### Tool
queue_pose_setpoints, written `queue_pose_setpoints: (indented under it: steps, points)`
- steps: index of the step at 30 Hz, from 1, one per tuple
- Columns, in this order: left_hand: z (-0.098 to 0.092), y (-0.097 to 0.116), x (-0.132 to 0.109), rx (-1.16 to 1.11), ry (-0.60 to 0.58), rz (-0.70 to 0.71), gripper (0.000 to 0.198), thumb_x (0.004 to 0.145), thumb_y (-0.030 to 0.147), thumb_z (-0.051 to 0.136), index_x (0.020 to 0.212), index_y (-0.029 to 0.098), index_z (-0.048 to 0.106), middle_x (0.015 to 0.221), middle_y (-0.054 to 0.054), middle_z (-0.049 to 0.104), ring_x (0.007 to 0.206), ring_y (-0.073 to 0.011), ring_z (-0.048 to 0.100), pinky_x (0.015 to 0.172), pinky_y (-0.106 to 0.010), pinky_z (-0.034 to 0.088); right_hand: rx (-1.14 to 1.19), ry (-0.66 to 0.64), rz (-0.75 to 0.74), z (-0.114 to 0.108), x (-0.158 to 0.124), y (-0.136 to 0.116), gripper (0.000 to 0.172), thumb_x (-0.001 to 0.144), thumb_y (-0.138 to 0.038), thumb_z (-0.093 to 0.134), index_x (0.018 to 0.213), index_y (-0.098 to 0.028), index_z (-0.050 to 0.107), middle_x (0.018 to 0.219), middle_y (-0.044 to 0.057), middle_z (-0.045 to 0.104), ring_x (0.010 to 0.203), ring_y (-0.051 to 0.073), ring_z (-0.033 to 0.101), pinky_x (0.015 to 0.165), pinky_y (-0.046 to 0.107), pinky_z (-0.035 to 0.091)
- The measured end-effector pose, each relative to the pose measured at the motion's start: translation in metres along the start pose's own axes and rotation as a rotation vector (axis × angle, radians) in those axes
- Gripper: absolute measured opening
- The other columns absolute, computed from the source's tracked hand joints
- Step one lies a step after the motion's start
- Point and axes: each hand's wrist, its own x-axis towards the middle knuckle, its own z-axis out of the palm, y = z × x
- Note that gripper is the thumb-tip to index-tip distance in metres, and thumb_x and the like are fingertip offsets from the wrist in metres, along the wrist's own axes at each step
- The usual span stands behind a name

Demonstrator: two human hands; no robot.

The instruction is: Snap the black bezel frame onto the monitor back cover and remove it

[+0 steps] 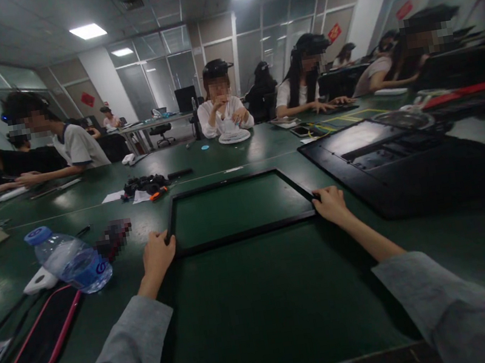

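Between my hands is a thin black rectangular frame (246,234), with the green tabletop showing through its opening. My left hand (157,257) is closed around its left side near the front corner. On the opposite side, my right hand (331,204) grips the right edge, thumb on top. I cannot tell whether the frame touches the table or is held just above it. To the right lies a large black panel (389,176) with a recessed middle, apart from my right hand.
Left of my arm, a water bottle (71,261) lies tilted near a pink-rimmed phone (44,338) and cables. Beyond the frame sit a dark tangled bundle (146,185) and a white fan (234,137). Several people sit around the green table (272,312).
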Motion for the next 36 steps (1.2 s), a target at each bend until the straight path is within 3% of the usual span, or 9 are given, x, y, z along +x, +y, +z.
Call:
queue_pose_setpoints:
  steps: [36]
  points:
    - [-0.011,0.008,-0.005,0.036,-0.047,0.029,0.048,0.102,0.040,0.038,0.130,0.013,0.067,0.131,-0.020,0.060,0.104,-0.0304,0.069,0.085,-0.038,0.053,-0.055,-0.006,-0.011,-0.006,-0.003,-0.005,0.043,0.091,-0.029,0.052,0.126,-0.010,0.069,0.121,0.023,0.057,0.115,0.037,0.054,0.096,0.050,0.048]
